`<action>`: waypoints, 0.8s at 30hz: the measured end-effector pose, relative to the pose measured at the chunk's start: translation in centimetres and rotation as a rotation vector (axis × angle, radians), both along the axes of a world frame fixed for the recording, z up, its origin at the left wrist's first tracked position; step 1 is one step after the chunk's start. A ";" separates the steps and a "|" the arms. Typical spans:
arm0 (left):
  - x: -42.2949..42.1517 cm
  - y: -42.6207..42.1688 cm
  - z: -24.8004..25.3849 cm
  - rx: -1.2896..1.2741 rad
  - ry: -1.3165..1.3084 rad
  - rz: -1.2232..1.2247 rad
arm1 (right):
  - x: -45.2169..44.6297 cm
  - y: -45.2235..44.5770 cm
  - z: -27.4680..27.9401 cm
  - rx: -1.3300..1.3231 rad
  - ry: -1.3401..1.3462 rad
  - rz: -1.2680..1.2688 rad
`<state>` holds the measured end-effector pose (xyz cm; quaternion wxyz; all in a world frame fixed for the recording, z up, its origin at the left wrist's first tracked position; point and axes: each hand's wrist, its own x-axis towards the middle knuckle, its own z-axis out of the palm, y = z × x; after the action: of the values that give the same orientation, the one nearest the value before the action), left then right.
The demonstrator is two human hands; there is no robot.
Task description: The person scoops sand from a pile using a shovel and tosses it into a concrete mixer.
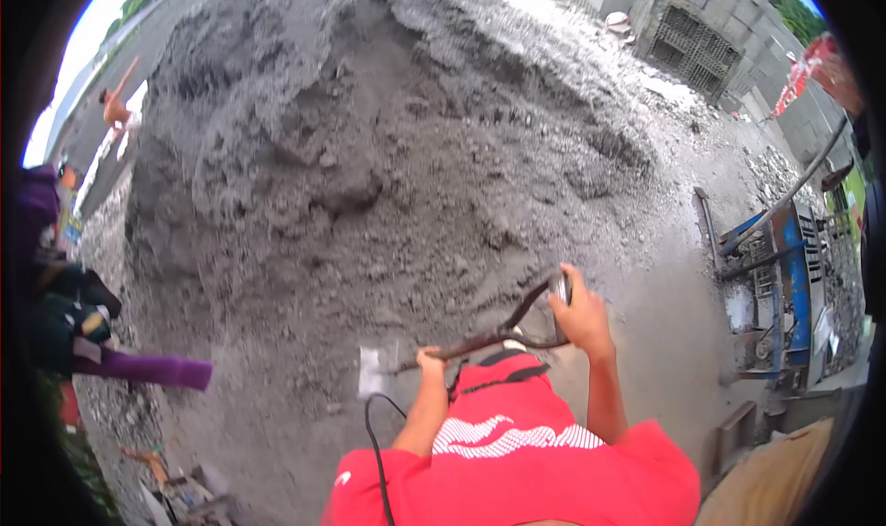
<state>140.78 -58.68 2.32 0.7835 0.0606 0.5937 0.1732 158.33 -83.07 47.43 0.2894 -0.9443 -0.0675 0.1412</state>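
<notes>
Both of my hands are closed on a shovel (475, 345), held low across the front of my red shirt. My right hand (581, 316) grips the top end, where the dark shaft splits into a forked handle with a shiny crossbar. Lower on the shaft, my left hand (430, 359) is wrapped round it, nearer the blade. The pale, bright blade (372, 373) points left, near the foot of a large heap of grey sand or gravel (397, 166). Blur hides whether the blade touches the ground or carries anything. A black cord hangs at my left arm.
A person with a purple sleeve (152, 369) is close on the left. Another person's hand (835, 78) shows at the upper right edge. A blue metal machine (792, 277) stands at right, concrete blocks (729, 9) behind. A distant person (115, 111) is at far left.
</notes>
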 end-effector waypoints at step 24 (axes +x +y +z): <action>1.9 -4.5 -0.2 -0.380 0.012 0.081 | -4.7 -4.7 23.1 1.184 -1.898 0.632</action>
<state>142.69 -63.20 2.13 0.7695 -0.1116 0.6225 0.0891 153.61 -87.76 70.53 0.4705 -0.3285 -0.5454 -0.6110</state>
